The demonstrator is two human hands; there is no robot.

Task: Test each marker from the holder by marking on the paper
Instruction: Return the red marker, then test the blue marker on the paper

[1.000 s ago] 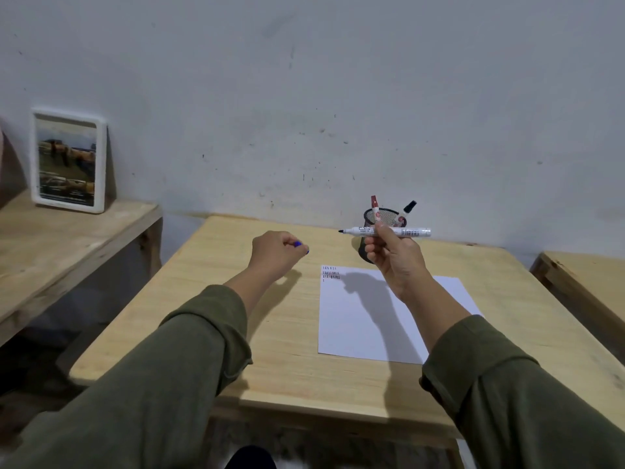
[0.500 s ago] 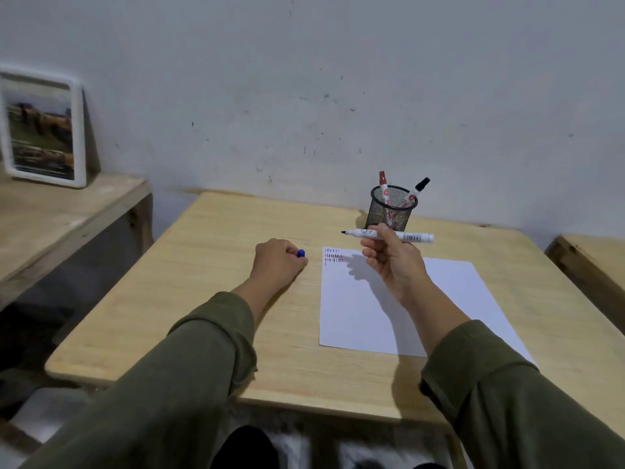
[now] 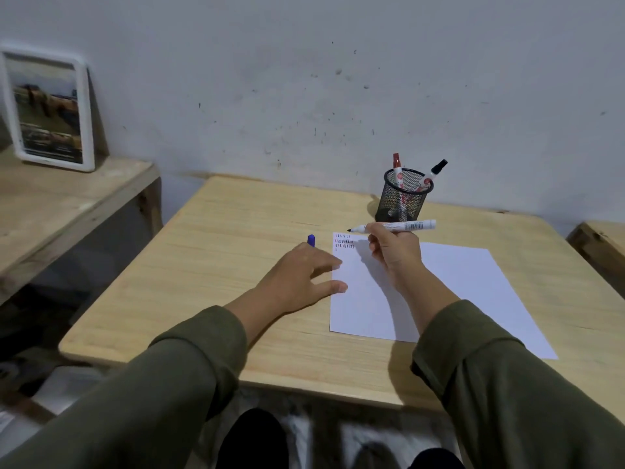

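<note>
A white sheet of paper [image 3: 456, 292] lies on the wooden table [image 3: 220, 265], with rows of short marks [image 3: 343, 242] in its top left corner. My right hand [image 3: 394, 252] holds an uncapped white marker [image 3: 399, 226] level above those marks, its dark tip pointing left. My left hand [image 3: 304, 275] rests at the paper's left edge with thumb and forefinger spread onto it. A blue cap [image 3: 311, 240] sticks out from its far fingers. Behind the paper stands the black mesh holder [image 3: 404, 198] with a red-capped marker [image 3: 397, 164] and a black-capped marker [image 3: 436, 169].
A grey wall rises right behind the table. On the left is a lower wooden bench [image 3: 50, 204] with a white-framed picture [image 3: 47, 110] leaning on the wall. Another wooden surface [image 3: 605, 245] shows at the right edge.
My left hand has opened from a fist and slid right onto the paper's edge. My right hand has lowered the marker toward the paper. The view has tilted down.
</note>
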